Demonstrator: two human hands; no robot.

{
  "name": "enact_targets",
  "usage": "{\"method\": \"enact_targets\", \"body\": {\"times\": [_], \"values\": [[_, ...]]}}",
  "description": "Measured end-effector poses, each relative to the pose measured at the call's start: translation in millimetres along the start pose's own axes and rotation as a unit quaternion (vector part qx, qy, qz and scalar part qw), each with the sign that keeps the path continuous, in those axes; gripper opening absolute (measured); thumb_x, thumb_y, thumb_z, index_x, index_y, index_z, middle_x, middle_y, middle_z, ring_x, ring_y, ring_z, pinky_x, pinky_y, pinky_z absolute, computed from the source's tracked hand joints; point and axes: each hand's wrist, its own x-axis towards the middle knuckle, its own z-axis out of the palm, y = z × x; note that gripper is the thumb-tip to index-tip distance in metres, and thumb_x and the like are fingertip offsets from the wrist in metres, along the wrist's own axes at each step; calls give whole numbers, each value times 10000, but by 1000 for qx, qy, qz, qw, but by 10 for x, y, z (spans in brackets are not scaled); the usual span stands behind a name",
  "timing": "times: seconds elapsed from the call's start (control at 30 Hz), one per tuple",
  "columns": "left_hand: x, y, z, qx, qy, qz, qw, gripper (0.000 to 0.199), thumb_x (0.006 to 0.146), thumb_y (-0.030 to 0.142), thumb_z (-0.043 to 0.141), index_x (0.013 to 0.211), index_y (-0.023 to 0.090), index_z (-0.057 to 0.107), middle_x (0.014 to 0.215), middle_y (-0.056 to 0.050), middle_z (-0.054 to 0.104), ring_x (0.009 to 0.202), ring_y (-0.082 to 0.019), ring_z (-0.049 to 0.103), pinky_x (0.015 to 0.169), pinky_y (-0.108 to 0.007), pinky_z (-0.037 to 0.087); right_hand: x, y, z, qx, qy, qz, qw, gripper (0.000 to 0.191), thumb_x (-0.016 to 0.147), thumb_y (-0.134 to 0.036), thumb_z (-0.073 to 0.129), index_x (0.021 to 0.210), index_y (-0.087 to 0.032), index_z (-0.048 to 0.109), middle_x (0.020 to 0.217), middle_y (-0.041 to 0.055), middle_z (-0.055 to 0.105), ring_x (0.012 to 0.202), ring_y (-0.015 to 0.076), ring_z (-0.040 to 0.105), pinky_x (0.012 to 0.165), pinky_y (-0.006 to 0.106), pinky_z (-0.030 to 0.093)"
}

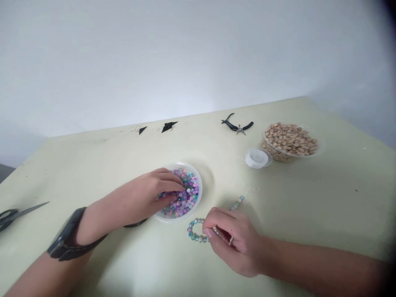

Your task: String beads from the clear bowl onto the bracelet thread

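Left hand [159,187], half-curled, reaches into the bowl [200,185] of beads [185,203]; I cannot tell if it holds any. Right hand [236,239] pinches the beaded strand [193,237], well short of the table's [324,198] far edge; I judge this bead-picking, next needing one finely gripped.

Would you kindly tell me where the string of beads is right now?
In the head view, the string of beads is held by the right hand at lower centre, below and right of the bowl.
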Motion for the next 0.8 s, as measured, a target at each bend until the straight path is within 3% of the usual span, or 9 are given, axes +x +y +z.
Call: {"method": "enact_targets", "body": {"times": [0.27,0.4,0.57,0.73,0.8], "values": [[-201,-31,-164,0,-39,-9,999,299,1008,218,590,1230,303,771,1338,-2,728,1217,-205,708,1017,-309,589,-6,9,6,9,3,1,1000,115,897,-59,524,893,-159,579,713,-19,544,574,59,432,527,174,354],[-239,12,-238,7,-5,-10,1000,333,1012,220,584,1299,293,737,1384,-36,698,1234,-221,693,1010,-324,589,-11,18,4,3,2,4,1000,112,912,-72,521,883,-158,586,707,-15,554,569,59,437,521,175,356],[-237,133,-287,-71,-50,20,996,255,1037,215,556,1075,242,806,1063,-60,779,933,-165,742,774,-223,584,2,13,-7,3,-1,5,1000,107,916,-75,527,884,-159,584,712,-19,560,568,56,439,521,175,362],[-218,191,-255,-85,-66,36,994,243,1033,199,569,1096,250,799,989,-44,789,932,-167,744,819,-231,593,4,15,-10,7,-5,7,1000,114,909,-64,525,891,-159,586,721,-17,562,578,58,444,528,177,369],[-226,205,-265,-74,-26,45,996,211,1016,216,611,1086,266,804,980,-32,795,947,-166,747,833,-229,605,2,19,-9,7,-7,10,1000,116,911,-61,525,895,-159,585,725,-17,564,584,57,447,533,176,369]]}}
